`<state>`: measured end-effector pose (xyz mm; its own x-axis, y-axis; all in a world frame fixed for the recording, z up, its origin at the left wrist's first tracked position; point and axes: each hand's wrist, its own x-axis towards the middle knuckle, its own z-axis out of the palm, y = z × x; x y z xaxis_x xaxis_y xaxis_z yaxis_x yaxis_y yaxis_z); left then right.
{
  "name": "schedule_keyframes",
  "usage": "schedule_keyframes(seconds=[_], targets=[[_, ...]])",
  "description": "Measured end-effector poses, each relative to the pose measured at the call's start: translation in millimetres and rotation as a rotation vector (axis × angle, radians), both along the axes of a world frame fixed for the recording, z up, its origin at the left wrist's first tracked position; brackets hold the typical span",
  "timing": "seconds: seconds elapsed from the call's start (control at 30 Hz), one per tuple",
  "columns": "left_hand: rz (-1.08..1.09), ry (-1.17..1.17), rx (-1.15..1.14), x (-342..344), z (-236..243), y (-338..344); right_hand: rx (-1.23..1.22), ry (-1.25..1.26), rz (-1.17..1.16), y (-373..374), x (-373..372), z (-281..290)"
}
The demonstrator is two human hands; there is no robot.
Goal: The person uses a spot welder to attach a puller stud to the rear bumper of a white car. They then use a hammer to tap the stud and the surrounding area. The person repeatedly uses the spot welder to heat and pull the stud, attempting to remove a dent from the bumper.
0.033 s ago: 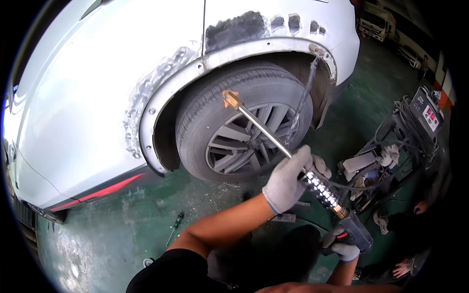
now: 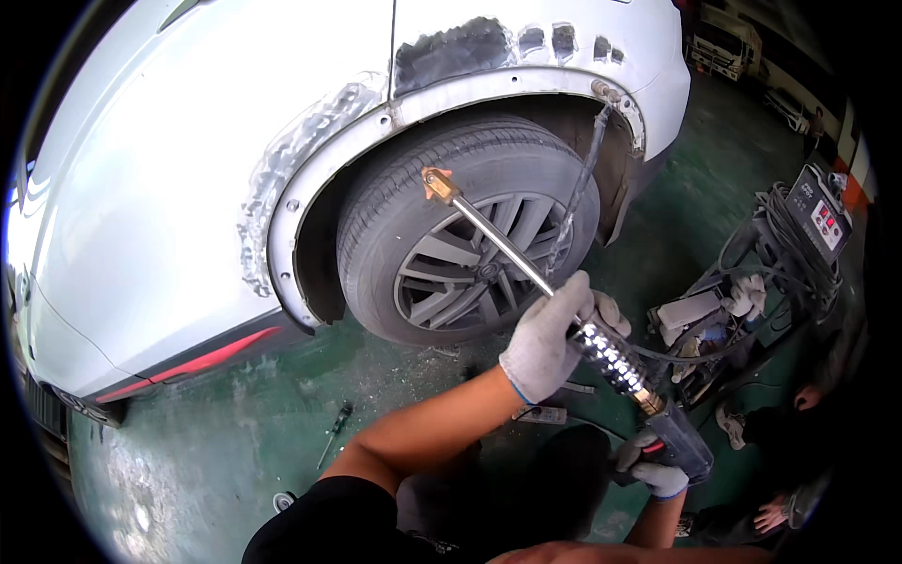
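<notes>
Gun [image 2: 613, 357]: tip [image 2: 438, 186] clear of panel [image 2: 178, 216]
Left hand [image 2: 547, 343]: closed round shaft [image 2: 505, 248]
Right hand [image 2: 653, 467]: gripping handle [image 2: 689, 451]
Patches [image 2: 451, 58]: look sanded, unpainted

Tool shaft [image 2: 505, 245], hanging cable [image 2: 584, 179] cross wheel [image 2: 488, 272]; machine [image 2: 823, 224] blocks right; room above floor [image 2: 225, 414] lower left.

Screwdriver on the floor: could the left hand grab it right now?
Probably not: the left hand is closed around the long tool, and the screwdriver lies away on the floor.
</notes>
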<state>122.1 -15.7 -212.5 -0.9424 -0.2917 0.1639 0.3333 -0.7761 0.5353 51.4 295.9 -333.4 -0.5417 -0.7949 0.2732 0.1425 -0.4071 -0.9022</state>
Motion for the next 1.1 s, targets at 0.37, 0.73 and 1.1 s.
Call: schedule_keyframes(seconds=[0.37,0.73,1.1], targets=[[0.13,0.065,0.012,-10,70,24,0.06,0.133,0.066,-2,-10,59],[0.277,0.03,0.067,-16,94,8,0.108,0.279,0.0,-23,-23,65],[0.172,0.037,0.034,-32,93,-12,0.187,0.304,-0.137,-58,-10,81]])
